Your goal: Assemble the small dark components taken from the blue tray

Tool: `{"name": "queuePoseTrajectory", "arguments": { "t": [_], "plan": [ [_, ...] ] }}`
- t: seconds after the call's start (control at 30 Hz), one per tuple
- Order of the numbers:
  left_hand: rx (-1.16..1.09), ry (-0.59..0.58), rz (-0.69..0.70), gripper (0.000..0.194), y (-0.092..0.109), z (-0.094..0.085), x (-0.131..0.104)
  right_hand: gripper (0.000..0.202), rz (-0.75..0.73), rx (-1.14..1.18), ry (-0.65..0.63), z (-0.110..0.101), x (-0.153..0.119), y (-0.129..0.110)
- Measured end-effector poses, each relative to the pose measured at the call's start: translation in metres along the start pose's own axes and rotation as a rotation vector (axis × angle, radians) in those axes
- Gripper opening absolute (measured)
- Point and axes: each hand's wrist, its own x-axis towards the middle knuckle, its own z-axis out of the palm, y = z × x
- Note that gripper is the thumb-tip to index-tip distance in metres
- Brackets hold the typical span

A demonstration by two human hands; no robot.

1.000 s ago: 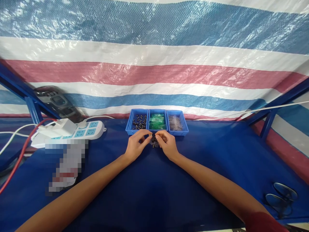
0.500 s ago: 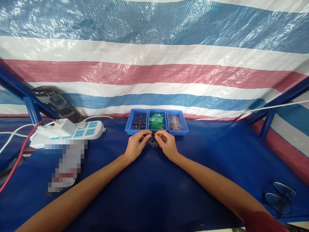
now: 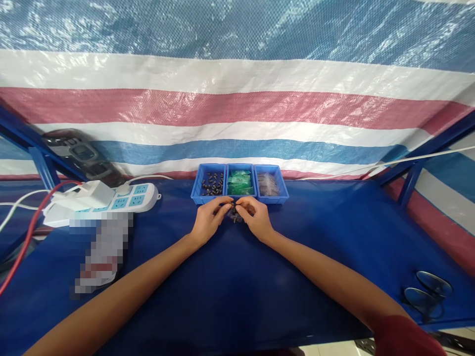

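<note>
The left hand (image 3: pixel 208 221) and the right hand (image 3: pixel 257 220) come together over the blue tabletop (image 3: pixel 326 227), each with thumb and forefinger bent into a pinch, the two sets of fingertips close to one another. I cannot tell whether either pinch grips a part; the detail is too small. A cluster of small dark parts (image 3: pixel 234 217) sits between the hands, partly hidden by the fingers. Just beyond, three blue bins stand side by side: the left bin (image 3: pixel 202 200) holds loose dark screw-like pieces (image 3: pixel 214 186), the middle bin (image 3: pixel 240 166) green packets (image 3: pixel 239 183), and the right bin (image 3: pixel 273 200) clear plastic bags (image 3: pixel 267 186). Eyeglasses (image 3: pixel 420 297) rest well apart, toward the right.
</note>
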Motion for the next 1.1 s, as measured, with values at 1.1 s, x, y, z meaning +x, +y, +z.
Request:
{"name": "queuePoseTrajectory", "arguments": {
  "t": [1.1],
  "plan": [
    [0.126, -0.019, 0.150, 0.020, 0.0014, -0.0011, 0.0012, 0.027, 0.008, -0.017, -0.024, -0.0008, 0.0000, -0.0013]
  ]
}}
